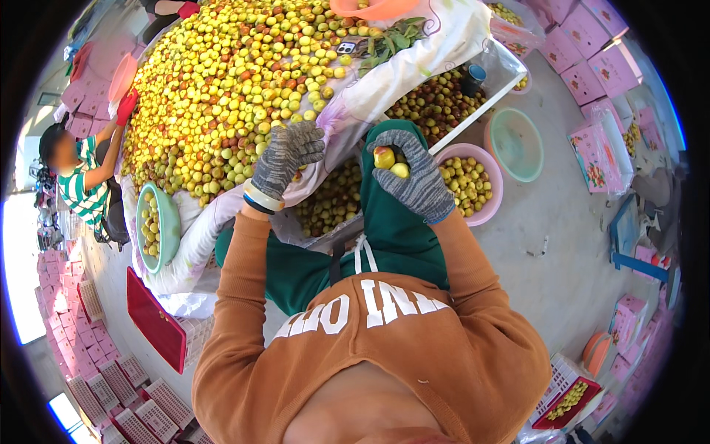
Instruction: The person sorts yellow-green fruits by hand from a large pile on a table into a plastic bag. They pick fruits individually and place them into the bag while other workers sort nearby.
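Observation:
Both my hands wear grey knit gloves. My left hand point(287, 156) is over the near edge of a big heap of yellow-green and reddish jujubes point(222, 100); its fingers are bent, and whether they hold a fruit is hard to see. In my right hand point(415, 176), above my right knee, a few jujubes point(391, 161) lie between thumb and fingers. Just right of that hand stands a pink basin of jujubes point(496, 186). Below the cloth edge, between my knees, is a lined container of darker jujubes point(331, 202). Another white-rimmed container point(499, 93) holds reddish-brown jujubes and a dark cup point(473, 79).
A green basin point(171, 225) with jujubes stands at the left, near a co-worker point(83, 172) in red gloves. A pale green basin point(515, 144) is at the right. Leafy sprigs point(398, 40) and a phone point(346, 48) lie on the heap. Pink cartons point(591, 39) are stacked beyond.

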Action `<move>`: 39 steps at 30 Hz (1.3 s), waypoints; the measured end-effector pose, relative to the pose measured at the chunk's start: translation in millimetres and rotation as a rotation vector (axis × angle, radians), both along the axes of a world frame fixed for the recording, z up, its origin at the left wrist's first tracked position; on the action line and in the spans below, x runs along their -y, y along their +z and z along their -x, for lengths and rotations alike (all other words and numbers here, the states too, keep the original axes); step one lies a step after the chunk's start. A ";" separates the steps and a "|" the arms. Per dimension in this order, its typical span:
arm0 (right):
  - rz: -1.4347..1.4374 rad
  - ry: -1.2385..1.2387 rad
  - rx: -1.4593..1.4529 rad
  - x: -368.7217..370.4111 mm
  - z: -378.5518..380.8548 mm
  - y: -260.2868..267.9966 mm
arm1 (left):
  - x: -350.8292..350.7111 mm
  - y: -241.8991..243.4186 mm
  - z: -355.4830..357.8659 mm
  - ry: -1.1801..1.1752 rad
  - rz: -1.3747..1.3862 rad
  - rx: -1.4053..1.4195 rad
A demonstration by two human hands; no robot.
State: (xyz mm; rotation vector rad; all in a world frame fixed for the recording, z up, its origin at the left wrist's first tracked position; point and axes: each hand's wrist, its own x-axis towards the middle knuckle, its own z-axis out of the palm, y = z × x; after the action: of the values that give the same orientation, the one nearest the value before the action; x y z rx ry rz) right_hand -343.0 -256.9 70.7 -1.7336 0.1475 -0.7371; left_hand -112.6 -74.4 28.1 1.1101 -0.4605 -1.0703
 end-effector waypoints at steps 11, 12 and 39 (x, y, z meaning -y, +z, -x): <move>-0.873 0.463 0.016 2.8 9.8 11.7 | -1.7 21.8 16.5 -0.008 -0.072 -0.041; -1.083 0.565 0.047 2.6 11.1 11.7 | -3.7 19.4 14.7 0.022 -0.099 -0.071; -1.901 0.639 -0.369 -65.8 -24.8 -71.2 | -95.0 29.3 -3.3 0.311 -0.178 -0.119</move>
State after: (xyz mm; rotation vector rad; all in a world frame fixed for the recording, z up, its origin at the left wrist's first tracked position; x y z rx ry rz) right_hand -318.2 -191.1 -0.5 0.0208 0.3556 0.3142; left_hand -109.3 20.6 57.4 1.2210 -0.0933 -0.9074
